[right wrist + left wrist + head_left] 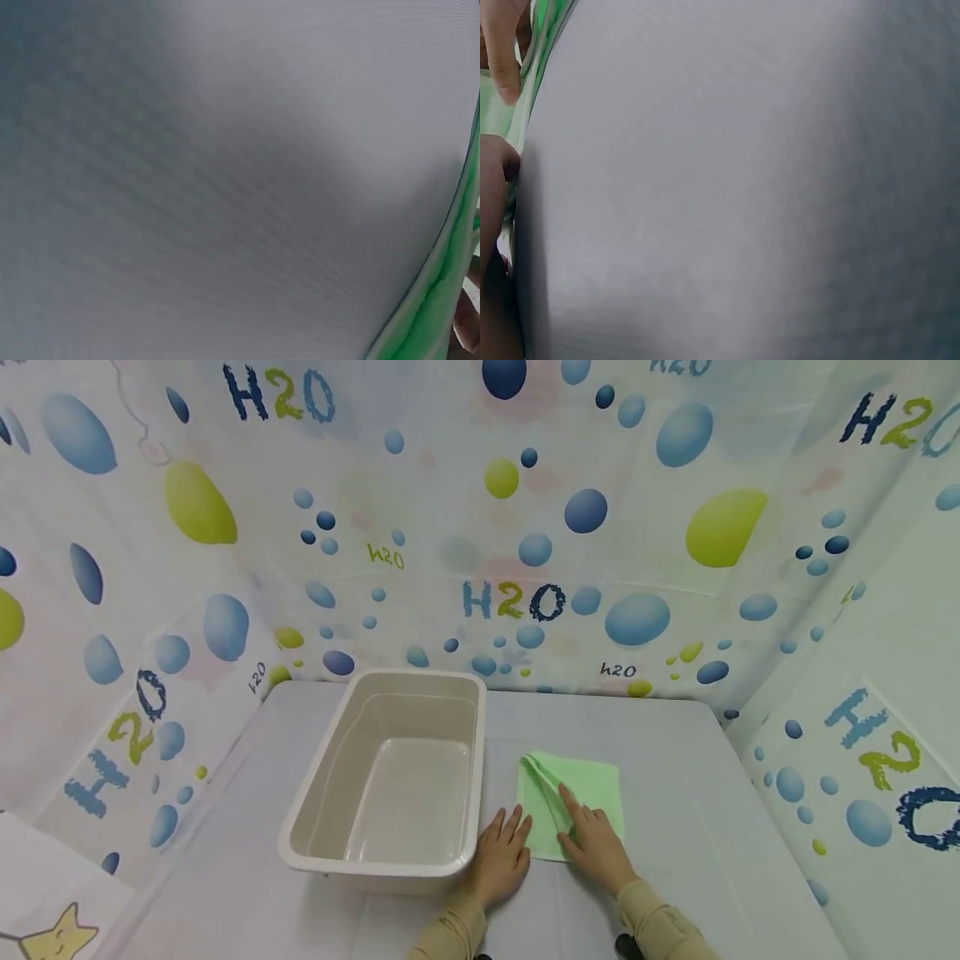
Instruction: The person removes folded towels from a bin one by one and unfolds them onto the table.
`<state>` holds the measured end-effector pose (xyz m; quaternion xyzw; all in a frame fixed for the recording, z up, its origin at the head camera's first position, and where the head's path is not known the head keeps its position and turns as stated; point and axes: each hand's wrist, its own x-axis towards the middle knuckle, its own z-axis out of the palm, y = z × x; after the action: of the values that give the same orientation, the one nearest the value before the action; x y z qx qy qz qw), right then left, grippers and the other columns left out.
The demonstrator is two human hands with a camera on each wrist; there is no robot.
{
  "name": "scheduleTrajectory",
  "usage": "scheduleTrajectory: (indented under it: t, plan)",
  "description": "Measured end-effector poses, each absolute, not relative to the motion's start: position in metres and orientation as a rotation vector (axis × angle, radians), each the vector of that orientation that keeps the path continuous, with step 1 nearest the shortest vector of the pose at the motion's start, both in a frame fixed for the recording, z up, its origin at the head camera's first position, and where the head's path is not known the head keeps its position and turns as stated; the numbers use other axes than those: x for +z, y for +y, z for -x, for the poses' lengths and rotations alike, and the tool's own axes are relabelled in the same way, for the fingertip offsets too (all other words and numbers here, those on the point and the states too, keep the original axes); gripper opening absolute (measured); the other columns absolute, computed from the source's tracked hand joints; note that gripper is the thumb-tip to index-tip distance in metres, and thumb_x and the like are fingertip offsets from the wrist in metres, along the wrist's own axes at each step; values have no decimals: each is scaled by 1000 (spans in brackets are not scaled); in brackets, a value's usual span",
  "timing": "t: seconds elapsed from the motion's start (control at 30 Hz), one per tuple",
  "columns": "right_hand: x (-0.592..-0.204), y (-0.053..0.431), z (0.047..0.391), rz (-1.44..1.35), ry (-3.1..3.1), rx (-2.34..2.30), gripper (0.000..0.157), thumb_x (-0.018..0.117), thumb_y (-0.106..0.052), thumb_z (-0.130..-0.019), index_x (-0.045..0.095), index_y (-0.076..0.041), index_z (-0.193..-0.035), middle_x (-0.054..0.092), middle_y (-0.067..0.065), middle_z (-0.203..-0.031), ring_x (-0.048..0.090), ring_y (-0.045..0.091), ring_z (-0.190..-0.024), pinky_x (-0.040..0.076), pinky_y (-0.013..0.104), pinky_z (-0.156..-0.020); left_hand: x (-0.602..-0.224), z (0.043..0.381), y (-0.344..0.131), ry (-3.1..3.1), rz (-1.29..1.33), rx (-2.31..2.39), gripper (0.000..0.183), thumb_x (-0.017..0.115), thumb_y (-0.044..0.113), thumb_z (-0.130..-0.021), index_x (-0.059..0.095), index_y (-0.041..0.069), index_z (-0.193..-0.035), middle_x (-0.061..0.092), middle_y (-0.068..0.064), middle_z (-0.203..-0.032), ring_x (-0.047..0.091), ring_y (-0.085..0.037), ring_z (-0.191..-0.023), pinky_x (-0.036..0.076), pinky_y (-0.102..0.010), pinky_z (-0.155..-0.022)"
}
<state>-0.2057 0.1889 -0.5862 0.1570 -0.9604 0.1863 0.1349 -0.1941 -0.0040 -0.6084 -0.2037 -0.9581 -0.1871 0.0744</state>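
A light green cloth, folded into a rough square, lies on the white-covered table with a loose crease running down from its upper left corner. My left hand rests palm down at the cloth's lower left edge, fingers extended, beside the basin. On the cloth, my right hand stretches its index finger to the crease, the thumb set apart and lower. The left wrist view catches a strip of the cloth and parts of hands at its left edge. Layered cloth edges show at the lower right of the right wrist view.
An off-white plastic basin stands on the table left of the cloth, near my left hand. Behind and at both sides hang sheets printed with blue and green drops. The tabletop extends to the right of the cloth.
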Motion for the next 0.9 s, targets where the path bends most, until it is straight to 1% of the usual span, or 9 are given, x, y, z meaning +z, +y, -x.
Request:
scheduleTrajectory:
  t: [0.1,0.2,0.3,0.43,0.53,0.63,0.7,0.8,0.9]
  plan:
    - [-586,189,206,-440,-2799,473,100,72,-22,-79,4,-13,-151,63,9,-84,58,23,-80,51,33,-60,-612,194,-3,-2867,617,-559,46,45,26,-92,48,15,-136,43,-6,-145,38,-33,-134,34,-45,-107]
    - [-585,190,206,-418,-2842,405,111,75,-27,-77,-7,-8,-150,61,9,-83,54,15,-70,47,26,-53,-613,194,-3,-2855,623,-540,46,45,26,-92,48,15,-136,44,-7,-145,39,-34,-133,35,-45,-106]
    - [-582,191,207,-428,-2861,383,116,76,-32,-75,-10,-7,-149,60,9,-83,49,11,-62,44,24,-49,-610,194,-4,-2858,614,-537,46,46,27,-92,48,15,-136,44,-6,-145,38,-33,-134,35,-45,-107]
    - [-577,193,208,-439,-2863,375,120,77,-34,-73,-12,-7,-148,64,12,-87,52,13,-60,44,26,-47,-605,193,-5,-2883,606,-564,46,45,27,-93,47,15,-137,43,-6,-146,37,-32,-135,33,-45,-108]
    - [-576,194,209,-430,-2862,373,122,78,-36,-72,-13,-5,-148,66,12,-90,56,15,-62,46,27,-48,-605,193,-5,-2908,612,-568,46,43,26,-94,46,15,-138,41,-5,-147,36,-32,-136,33,-45,-109]
    - [-576,196,210,-416,-2862,422,122,78,-36,-71,-10,-3,-148,66,8,-90,59,14,-67,48,27,-52,-605,193,-5,-2914,617,-560,46,43,27,-94,46,15,-138,41,-5,-147,36,-32,-136,33,-44,-109]
    - [-576,196,211,-409,-2869,465,118,78,-37,-71,-4,-2,-149,66,4,-90,61,14,-72,50,28,-56,-604,193,-4,-2916,612,-555,46,43,27,-94,46,15,-138,41,-5,-147,36,-32,-136,33,-44,-109]
    - [-577,197,212,-408,-2891,497,105,77,-38,-72,13,-4,-149,67,0,-92,61,13,-76,51,30,-59,-604,193,-4,-2914,601,-557,45,43,27,-93,47,15,-137,42,-6,-147,36,-32,-136,33,-45,-108]
    - [-577,197,213,-452,-2904,456,84,75,-42,-73,38,-13,-142,68,-3,-98,61,14,-84,52,32,-59,-604,193,-4,-2906,598,-570,44,43,26,-93,49,14,-136,43,-6,-146,36,-32,-135,33,-45,-108]
